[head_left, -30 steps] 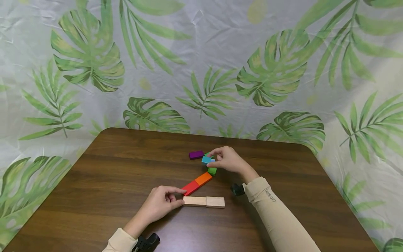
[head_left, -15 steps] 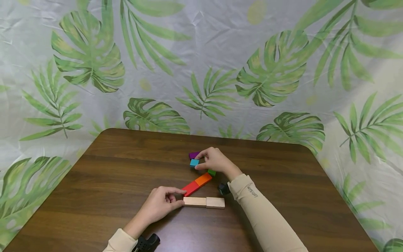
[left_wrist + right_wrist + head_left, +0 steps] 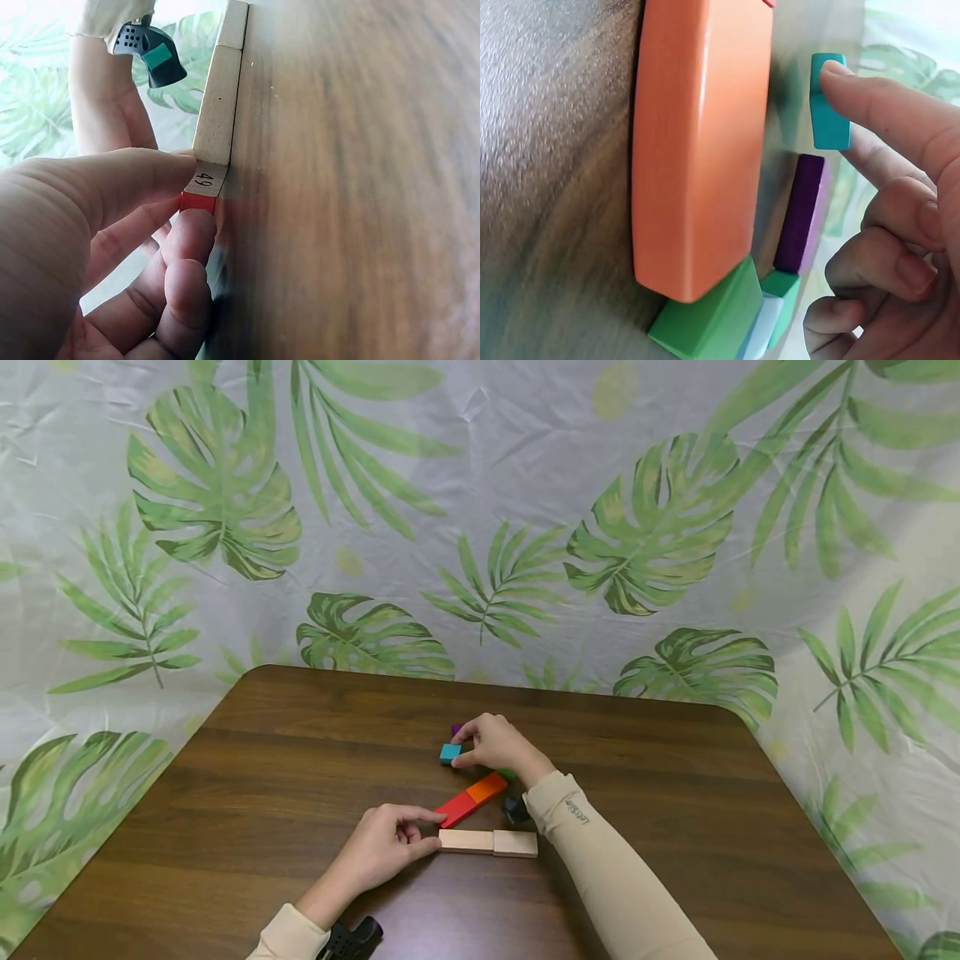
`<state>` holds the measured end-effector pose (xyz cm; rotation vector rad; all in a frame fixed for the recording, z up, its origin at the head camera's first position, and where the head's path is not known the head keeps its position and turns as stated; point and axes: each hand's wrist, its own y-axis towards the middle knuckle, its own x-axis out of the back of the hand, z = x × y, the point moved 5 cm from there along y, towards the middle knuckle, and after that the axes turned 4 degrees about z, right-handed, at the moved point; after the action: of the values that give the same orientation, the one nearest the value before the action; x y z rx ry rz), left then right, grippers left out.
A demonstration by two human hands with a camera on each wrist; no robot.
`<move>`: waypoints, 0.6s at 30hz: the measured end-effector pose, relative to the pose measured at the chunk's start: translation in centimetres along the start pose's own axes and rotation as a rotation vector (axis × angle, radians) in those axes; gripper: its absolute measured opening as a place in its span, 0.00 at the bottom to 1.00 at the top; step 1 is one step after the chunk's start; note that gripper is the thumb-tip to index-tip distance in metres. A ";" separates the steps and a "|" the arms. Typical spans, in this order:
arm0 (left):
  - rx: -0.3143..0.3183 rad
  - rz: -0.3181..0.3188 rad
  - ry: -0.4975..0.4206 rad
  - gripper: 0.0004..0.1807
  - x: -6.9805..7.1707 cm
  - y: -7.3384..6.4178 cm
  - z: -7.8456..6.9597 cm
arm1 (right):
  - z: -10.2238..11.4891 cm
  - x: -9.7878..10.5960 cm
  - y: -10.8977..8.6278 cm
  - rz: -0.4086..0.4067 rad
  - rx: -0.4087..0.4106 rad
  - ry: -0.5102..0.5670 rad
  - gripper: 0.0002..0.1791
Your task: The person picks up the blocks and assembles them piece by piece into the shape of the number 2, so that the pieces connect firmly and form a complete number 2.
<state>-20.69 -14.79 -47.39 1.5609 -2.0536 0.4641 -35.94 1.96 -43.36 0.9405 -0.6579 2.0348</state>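
My right hand [image 3: 495, 750] pinches a turquoise block [image 3: 450, 753] between thumb and fingertips, left of the far blocks. In the right wrist view the thumb lies on one face of that block [image 3: 829, 124], with the other fingers curled behind. My left hand [image 3: 384, 843] rests at the near-left ends of two rows. Its thumb touches the end of a plain wooden block [image 3: 465, 841], marked 49 in the left wrist view, while its index fingertip touches a red block [image 3: 454, 810]. An orange block [image 3: 487, 787] continues the red one.
A second plain wooden block [image 3: 515, 843] extends the front row. Beyond the orange block lie a green block [image 3: 709, 315], a light blue block [image 3: 760, 330], a teal-green block [image 3: 784, 285] and a purple block [image 3: 802, 214]. A patterned cloth [image 3: 495, 585] hangs behind the table [image 3: 675, 827].
My right hand has carried the turquoise block leftward and slightly nearer, away from the green and light blue blocks. The left hand and the two rows beside it have stayed put.
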 end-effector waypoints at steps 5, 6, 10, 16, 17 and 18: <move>-0.009 -0.007 -0.004 0.12 0.0 0.0 -0.1 | 0.0 -0.4 0.2 0.004 -0.022 -0.028 0.18; -0.011 -0.007 -0.006 0.12 0.0 0.0 -0.1 | 0.0 -0.5 0.2 0.005 -0.024 -0.036 0.18; -0.010 -0.005 -0.015 0.12 0.0 0.0 -0.1 | 0.2 -0.8 0.3 0.007 -0.012 -0.056 0.18; -0.002 -0.002 0.002 0.12 0.0 0.0 -0.1 | 0.6 -0.9 0.1 0.004 0.014 -0.063 0.18; -0.005 -0.003 0.004 0.12 0.0 0.0 -0.1 | 0.7 -0.9 0.0 0.004 0.009 -0.065 0.18; -0.006 -0.003 0.002 0.12 0.0 0.0 -0.1 | 0.7 -0.8 -0.1 0.000 0.005 -0.070 0.18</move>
<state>-20.65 -14.76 -47.26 1.5592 -2.0486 0.4581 -35.29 1.13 -43.58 1.0181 -0.6904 2.0115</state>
